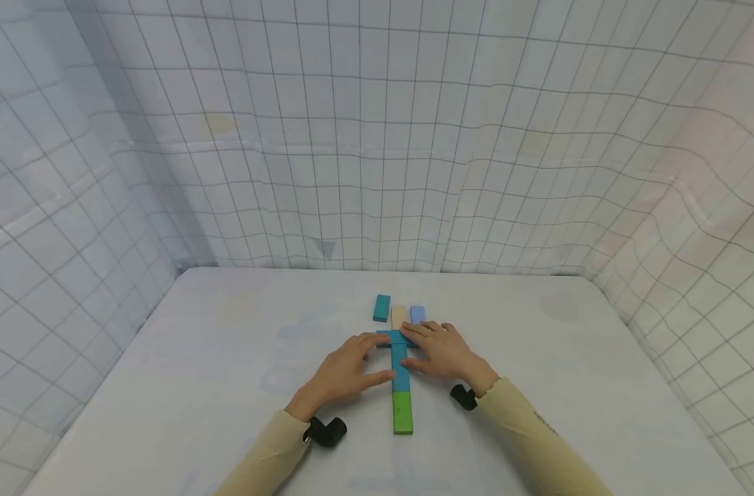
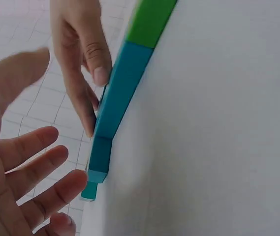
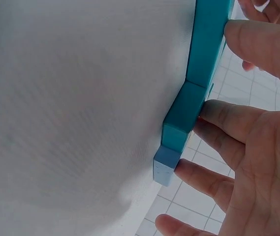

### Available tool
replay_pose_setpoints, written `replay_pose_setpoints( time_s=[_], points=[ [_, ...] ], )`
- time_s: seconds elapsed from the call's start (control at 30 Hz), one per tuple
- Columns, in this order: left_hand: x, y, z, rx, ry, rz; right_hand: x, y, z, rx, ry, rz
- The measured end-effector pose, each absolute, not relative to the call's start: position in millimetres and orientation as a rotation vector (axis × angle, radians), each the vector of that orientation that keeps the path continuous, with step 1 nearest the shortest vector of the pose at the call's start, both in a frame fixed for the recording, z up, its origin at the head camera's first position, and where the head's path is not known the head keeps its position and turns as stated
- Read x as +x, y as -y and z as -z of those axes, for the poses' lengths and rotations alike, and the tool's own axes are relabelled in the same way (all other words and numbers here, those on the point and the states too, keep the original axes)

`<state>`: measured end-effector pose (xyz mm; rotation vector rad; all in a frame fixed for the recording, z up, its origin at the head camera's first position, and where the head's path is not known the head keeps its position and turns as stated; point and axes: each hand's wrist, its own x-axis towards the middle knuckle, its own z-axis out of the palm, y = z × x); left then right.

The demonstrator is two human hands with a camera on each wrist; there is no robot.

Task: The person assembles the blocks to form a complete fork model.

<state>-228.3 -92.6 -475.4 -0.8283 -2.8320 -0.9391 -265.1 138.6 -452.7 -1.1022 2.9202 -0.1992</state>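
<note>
On the white table, a teal-blue block [image 1: 400, 375] runs lengthwise towards me from the middle of a crosswise teal-blue block [image 3: 184, 108]. A green block [image 1: 402, 413] adjoins its near end. My left hand [image 1: 346, 368] hovers left of the blocks, thumb and fingers spread, gripping nothing. My right hand [image 1: 442, 351] lies over the right part of the crosswise block, its fingers extended. In the right wrist view its thumb touches the lengthwise block and its fingertips touch the crosswise one. Part of the crosswise block is hidden under that hand.
Beyond the crosswise block are a beige block [image 1: 398, 317], a light blue block [image 1: 418, 313] and a separate teal block [image 1: 382, 308]. White grid-patterned curtains [image 1: 377, 172] enclose the back and sides of the table [image 1: 197, 386].
</note>
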Motion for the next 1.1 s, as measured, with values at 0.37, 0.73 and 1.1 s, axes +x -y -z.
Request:
replay_pose_setpoints(
  time_s=[0.37, 0.73, 1.1],
  points=[
    [-289.9, 97.2, 466.2, -0.393, 2.660, 1.258, -267.7, -137.4, 456.0, -1.044, -2.921, 0.169],
    [-322.4, 91.2, 480.3, -0.353, 2.577, 1.335, -267.7, -137.8, 457.5, -1.056, -2.922, 0.204],
    [-335.9, 86.6, 488.9, -0.466, 2.571, 1.290, -268.1, -141.0, 459.8, -1.075, -2.925, 0.194]
  ],
)
